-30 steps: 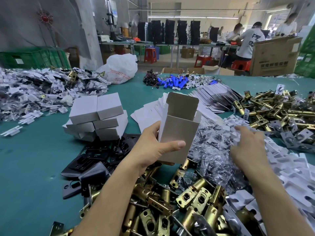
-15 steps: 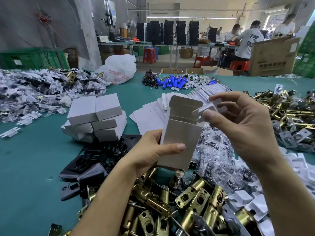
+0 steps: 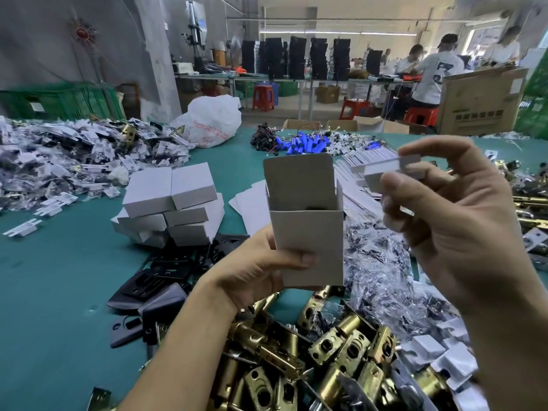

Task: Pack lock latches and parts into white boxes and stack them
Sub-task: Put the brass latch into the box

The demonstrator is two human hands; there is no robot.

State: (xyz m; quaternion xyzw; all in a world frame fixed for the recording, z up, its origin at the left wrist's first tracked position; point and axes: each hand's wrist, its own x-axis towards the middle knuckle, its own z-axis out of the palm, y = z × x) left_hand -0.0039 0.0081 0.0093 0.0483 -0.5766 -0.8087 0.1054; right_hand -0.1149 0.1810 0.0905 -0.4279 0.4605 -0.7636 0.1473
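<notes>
Left hand (image 3: pixel 255 271) wraps the lower half of a white box (image 3: pixel 308 232), thumb across the near face, fingers behind. The box stands upright with its mouth up, and its lid flap (image 3: pixel 298 176) stands on the side away from the person. Something dark sits low inside; cannot tell what.

Right hand (image 3: pixel 462 232) is raised, thumb and forefinger pinching a small white part (image 3: pixel 379 172), the other fingers curled loosely behind. The part lies roughly level, long axis left to right, its left end toward the box.

Key relation: the box mouth lies left of and below the right hand's fingertips, near but apart. The part sits crosswise to the box's upright axis, so it likely needs tipping end-down before it will drop in. The right hand is nearer the mouth; the left only steadies.

Below both hands is a heap of brass latches (image 3: pixel 341 351). Clear bags (image 3: pixel 376 262) lie under the right hand, black plates (image 3: pixel 154 280) left of the left wrist. Beyond the left hand is a stack of closed boxes (image 3: pixel 172 203), 2 showing on top.

Judgement: early in this box's fill, no latch visible inside.
</notes>
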